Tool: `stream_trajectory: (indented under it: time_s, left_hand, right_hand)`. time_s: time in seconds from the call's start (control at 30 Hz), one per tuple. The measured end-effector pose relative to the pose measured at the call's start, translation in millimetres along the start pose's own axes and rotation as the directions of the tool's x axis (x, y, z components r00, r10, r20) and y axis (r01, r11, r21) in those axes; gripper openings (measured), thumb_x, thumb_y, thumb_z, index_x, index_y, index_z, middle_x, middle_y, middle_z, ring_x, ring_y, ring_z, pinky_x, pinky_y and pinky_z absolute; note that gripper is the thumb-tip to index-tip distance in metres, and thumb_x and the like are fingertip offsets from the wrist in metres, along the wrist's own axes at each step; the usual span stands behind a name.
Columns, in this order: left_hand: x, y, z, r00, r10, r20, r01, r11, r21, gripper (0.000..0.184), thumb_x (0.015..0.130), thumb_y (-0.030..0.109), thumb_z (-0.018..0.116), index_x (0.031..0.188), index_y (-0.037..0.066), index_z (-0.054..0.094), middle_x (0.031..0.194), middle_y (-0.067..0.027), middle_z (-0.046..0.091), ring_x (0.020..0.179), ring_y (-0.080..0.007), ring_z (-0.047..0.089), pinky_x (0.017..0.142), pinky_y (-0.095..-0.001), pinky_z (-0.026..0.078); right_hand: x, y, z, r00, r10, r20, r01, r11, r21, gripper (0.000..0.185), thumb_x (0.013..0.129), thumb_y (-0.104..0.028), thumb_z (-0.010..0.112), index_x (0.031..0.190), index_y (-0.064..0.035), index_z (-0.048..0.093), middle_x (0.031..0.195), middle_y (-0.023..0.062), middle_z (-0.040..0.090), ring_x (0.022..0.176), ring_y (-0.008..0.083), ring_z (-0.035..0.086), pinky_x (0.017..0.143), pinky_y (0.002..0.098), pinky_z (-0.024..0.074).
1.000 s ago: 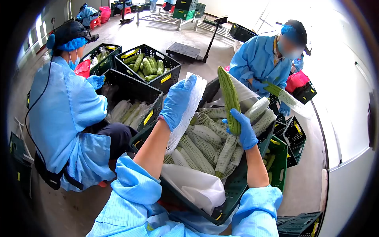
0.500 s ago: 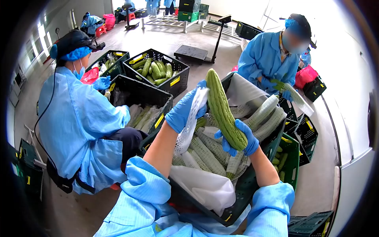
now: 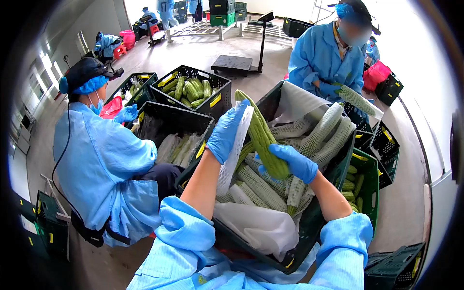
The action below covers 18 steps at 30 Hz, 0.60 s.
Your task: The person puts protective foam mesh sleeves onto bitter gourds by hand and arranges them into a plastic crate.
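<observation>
Left hand [image 3: 228, 133]: closed on white foam-net sleeve [image 3: 234, 157], frame centre
Right hand [image 3: 297, 162]: your grip wraps long green ridged gourd [image 3: 261, 133]
Handling: align gourd with sleeve gently

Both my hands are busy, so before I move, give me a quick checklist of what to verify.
1. Right hand grips the green gourd toward its lower end: ok.
2. Left hand holds the white net sleeve: ok.
3. Gourd covered: not ok, its visible length is bare.
4. Sleeve mouth spread open: cannot tell from this angle.
5. Crate directly below, with netted gourds in it: ok.
</observation>
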<state>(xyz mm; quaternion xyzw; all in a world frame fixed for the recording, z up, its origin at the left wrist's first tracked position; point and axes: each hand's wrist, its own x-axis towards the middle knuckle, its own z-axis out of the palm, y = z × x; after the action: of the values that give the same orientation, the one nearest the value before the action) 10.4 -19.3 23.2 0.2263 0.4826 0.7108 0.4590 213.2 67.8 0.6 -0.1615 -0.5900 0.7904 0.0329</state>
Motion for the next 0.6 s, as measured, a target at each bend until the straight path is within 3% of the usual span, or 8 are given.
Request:
stream_trajectory:
  time_s: [0.03, 0.13, 0.17, 0.27, 0.3, 0.4, 0.53, 0.6]
  left_hand:
    - [-1, 0, 3, 1.0, 0.003, 0.019, -0.003, 1.0, 0.01, 0.035, 0.093, 0.042, 0.064, 0.111, 0.012, 0.064, 0.092, 0.0043, 0.062, 0.078, -0.006, 0.054, 0.068, -0.0219, 0.043]
    - [0, -6, 3, 0.997, 0.058, 0.044, -0.059, 0.998, 0.034, 0.035, 0.091, 0.039, 0.067, 0.11, 0.01, 0.065, 0.093, 0.0033, 0.063, 0.08, -0.0061, 0.055, 0.07, -0.0225, 0.045]
    - [4, -10, 2, 0.995, 0.087, 0.045, -0.089, 0.995, 0.054, 0.034, 0.09, 0.037, 0.069, 0.11, 0.009, 0.064, 0.093, 0.0025, 0.063, 0.082, -0.0066, 0.056, 0.072, -0.023, 0.046]
    - [-1, -7, 14, 0.994, 0.105, 0.022, -0.106, 0.993, 0.053, 0.033, 0.088, 0.031, 0.073, 0.106, 0.007, 0.062, 0.093, -0.0005, 0.063, 0.079, -0.0082, 0.058, 0.068, -0.0235, 0.048]
    - [-6, -5, 16, 0.997, 0.073, 0.032, -0.074, 0.997, 0.033, 0.029, 0.088, 0.031, 0.072, 0.104, 0.007, 0.064, 0.092, 0.0007, 0.064, 0.078, -0.0071, 0.058, 0.067, -0.0226, 0.048]
    - [-9, -5, 15, 1.0, -0.003, 0.007, 0.003, 0.998, -0.066, 0.025, 0.089, 0.029, 0.071, 0.101, 0.008, 0.067, 0.086, 0.0026, 0.064, 0.07, -0.0052, 0.056, 0.061, -0.0212, 0.045]
    - [-8, -1, 10, 0.999, 0.032, -0.033, -0.037, 0.988, -0.148, 0.022, 0.09, 0.029, 0.068, 0.101, 0.01, 0.067, 0.077, 0.0037, 0.059, 0.059, -0.0044, 0.05, 0.049, -0.0205, 0.038]
    - [-4, -5, 5, 0.986, 0.16, 0.044, -0.146, 0.962, -0.23, 0.023, 0.094, 0.027, 0.061, 0.104, 0.007, 0.066, 0.072, 0.0023, 0.056, 0.054, -0.0053, 0.048, 0.045, -0.0206, 0.035]
  right_hand:
    - [2, 3, 1, 0.995, 0.006, -0.103, -0.015, 0.996, -0.089, 0.055, 0.092, -0.044, 0.063, 0.126, -0.0007, 0.055, 0.107, 0.0103, 0.066, 0.093, 0.0204, 0.067, 0.081, 0.0321, 0.0537]
    - [4, 4, 5, 0.91, -0.207, -0.361, -0.064, 0.788, -0.613, 0.057, 0.088, -0.043, 0.069, 0.122, 0.0006, 0.056, 0.101, 0.0096, 0.067, 0.09, 0.0193, 0.067, 0.081, 0.0332, 0.0529]
    - [5, 7, 7, 0.841, -0.288, -0.459, -0.094, 0.756, -0.647, 0.062, 0.079, -0.046, 0.076, 0.116, -0.0003, 0.059, 0.092, 0.0139, 0.069, 0.085, 0.0221, 0.068, 0.077, 0.0365, 0.053]
    - [11, 17, -1, 0.7, -0.605, -0.381, -0.114, 0.431, -0.895, 0.059, 0.077, -0.044, 0.077, 0.114, -0.0019, 0.058, 0.09, 0.0158, 0.068, 0.081, 0.0291, 0.067, 0.075, 0.0391, 0.0532]
    - [9, 13, 0, 0.686, -0.636, -0.354, -0.099, 0.401, -0.911, 0.058, 0.074, -0.038, 0.081, 0.113, -0.0026, 0.057, 0.095, 0.0181, 0.066, 0.087, 0.031, 0.066, 0.081, 0.0389, 0.0522]
    - [18, 22, -17, 0.546, -0.813, -0.202, -0.046, 0.212, -0.976, 0.061, 0.071, -0.04, 0.082, 0.114, -0.0045, 0.058, 0.096, 0.0153, 0.064, 0.088, 0.0326, 0.064, 0.08, 0.0425, 0.051]
    - [19, 15, -20, 0.501, -0.863, -0.073, 0.074, 0.127, -0.989, 0.067, 0.071, -0.032, 0.084, 0.124, -0.0045, 0.054, 0.108, 0.0139, 0.062, 0.098, 0.0286, 0.062, 0.087, 0.0393, 0.0497]
    - [17, 9, -11, 0.599, -0.765, -0.237, 0.301, 0.49, -0.818, 0.07, 0.072, -0.028, 0.085, 0.129, -0.0036, 0.051, 0.113, 0.0118, 0.061, 0.103, 0.0234, 0.061, 0.09, 0.0356, 0.0491]
